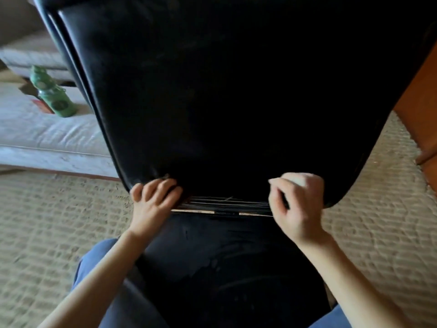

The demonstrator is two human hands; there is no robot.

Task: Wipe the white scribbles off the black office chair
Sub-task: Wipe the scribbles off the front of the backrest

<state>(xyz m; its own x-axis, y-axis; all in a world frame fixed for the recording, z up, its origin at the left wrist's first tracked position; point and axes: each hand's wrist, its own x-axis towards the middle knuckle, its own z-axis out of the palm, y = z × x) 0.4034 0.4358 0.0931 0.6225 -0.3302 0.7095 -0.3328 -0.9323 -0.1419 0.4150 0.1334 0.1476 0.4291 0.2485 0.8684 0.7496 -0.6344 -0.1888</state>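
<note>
Left grip: clasping chair back's lower edge.
Right grip: curled at same edge; hold cannot be told.
Bottle: green, on sofa.

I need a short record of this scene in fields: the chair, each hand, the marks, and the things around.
chair: black office chair, its backrest fills the view
left hand: grips the backrest's lower edge
right hand: fingers curled at the same edge; grip unclear, blurred
scribbles: none plainly visible
cloth: none in view
surroundings: green bottle on a white cushion; woven rug
</note>
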